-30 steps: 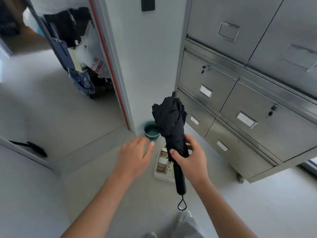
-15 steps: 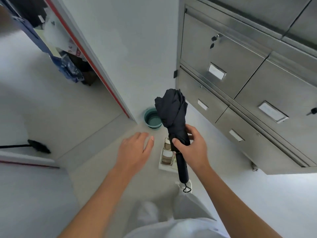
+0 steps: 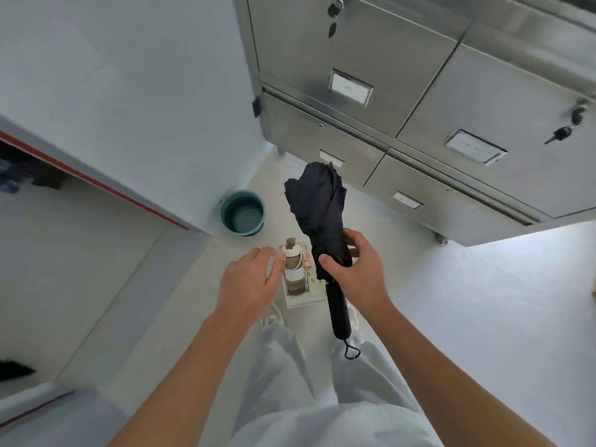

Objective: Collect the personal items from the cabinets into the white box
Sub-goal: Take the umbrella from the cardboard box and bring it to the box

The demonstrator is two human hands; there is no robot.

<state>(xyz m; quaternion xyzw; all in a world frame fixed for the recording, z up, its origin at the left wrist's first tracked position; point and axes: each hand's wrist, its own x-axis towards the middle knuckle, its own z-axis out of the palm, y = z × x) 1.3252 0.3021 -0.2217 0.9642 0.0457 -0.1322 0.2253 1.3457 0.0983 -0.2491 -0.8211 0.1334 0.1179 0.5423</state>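
Observation:
My right hand (image 3: pixel 358 272) grips a folded black umbrella (image 3: pixel 319 208) around its middle, canopy end up and handle with wrist loop hanging down. Below it on the floor lies the white box (image 3: pixel 309 300), partly hidden by both hands and the umbrella. A brownish bottle with a white cap (image 3: pixel 293 266) lies inside the box. My left hand (image 3: pixel 250 279) hovers with relaxed fingers just left of the bottle, over the box's left edge, holding nothing. The steel cabinets (image 3: pixel 419 75) stand at the upper right with their doors closed.
A teal bucket (image 3: pixel 242 212) stands on the floor by the wall corner, just beyond the box. Keys hang in the cabinet locks (image 3: pixel 562 132). A white wall with a red-edged door frame (image 3: pixel 96 182) runs on the left. My legs in light trousers are below.
The view has tilted further down toward the box, my legs now filling the bottom. Both hands and the umbrella have come closer over the box; the bottle is more visible.

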